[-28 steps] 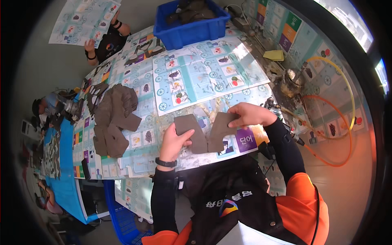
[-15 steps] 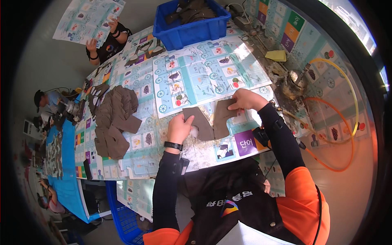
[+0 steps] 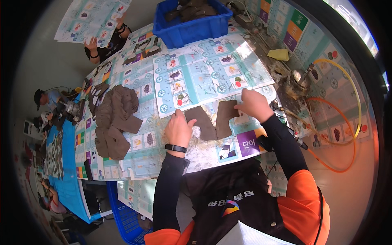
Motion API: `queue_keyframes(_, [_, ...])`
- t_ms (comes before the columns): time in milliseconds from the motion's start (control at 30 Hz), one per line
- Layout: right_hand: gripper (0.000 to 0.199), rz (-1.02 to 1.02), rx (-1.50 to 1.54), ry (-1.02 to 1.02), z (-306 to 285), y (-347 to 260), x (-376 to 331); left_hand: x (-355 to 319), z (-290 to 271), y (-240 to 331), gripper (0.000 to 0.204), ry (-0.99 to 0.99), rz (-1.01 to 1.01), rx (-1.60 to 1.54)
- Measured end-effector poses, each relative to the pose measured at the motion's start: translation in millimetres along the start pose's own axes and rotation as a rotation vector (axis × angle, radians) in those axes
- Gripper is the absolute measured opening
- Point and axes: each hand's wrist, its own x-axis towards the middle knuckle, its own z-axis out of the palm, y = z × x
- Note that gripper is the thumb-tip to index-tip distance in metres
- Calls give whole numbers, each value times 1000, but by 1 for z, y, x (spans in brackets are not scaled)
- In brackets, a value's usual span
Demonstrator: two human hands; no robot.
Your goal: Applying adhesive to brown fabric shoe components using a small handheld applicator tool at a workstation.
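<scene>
A brown V-shaped flat piece, which looks like a shoe upper, lies spread on the covered table in front of me. Its two wings point away from me. My left hand is closed at the tip of the left wing, thumb along the edge and the other fingers partly hidden. At the right wing's outer edge, my right hand pinches with thumb and fingertips. To the left lies a big overlapping pile of similar brown pieces.
A printed sheet lies just beyond my hands. Behind it stands a blue bin holding brown pieces. A stained metal pot with hoses is at the right. Far left, another person's hand holds up a sheet.
The V-shaped piece has come down flatter, its wings more evenly spread. My left hand has turned more palm-down at its edge. The other person's raised sheet has shifted slightly.
</scene>
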Motion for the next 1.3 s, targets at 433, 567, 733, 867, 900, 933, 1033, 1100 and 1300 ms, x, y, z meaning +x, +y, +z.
queue_keyframes(433, [18, 105, 378, -12, -73, 17, -97, 70, -15, -103, 60, -1, 299, 56])
queue_keyframes(567, [18, 138, 406, -22, -67, 22, -107, 75, -9, -103, 65, -116, 234, 39])
queue_keyframes(733, [18, 146, 441, -13, -66, 24, -114, 93, 13, -126, 71, 186, -83, -206])
queue_keyframes(867, [20, 138, 406, -1, -60, 29, -117, 113, 22, -154, 46, 59, -185, -466])
queue_keyframes(900, [22, 118, 382, 13, -58, 30, -119, 112, 21, -156, 33, 38, -237, -528])
queue_keyframes(933, [22, 139, 379, 13, -56, 33, -123, 112, 19, -142, 33, 20, -228, -530])
queue_keyframes(1033, [23, 169, 365, 10, -57, 31, -125, 110, 13, -127, 33, 6, -346, -418])
queue_keyframes(1100, [22, 207, 354, -13, -57, 30, -125, 110, 13, -132, 30, 42, -370, -482])
queue_keyframes(1300, [40, -31, 27, 200, -51, 46, -132, 110, 11, -151, 30, -16, -370, -716])
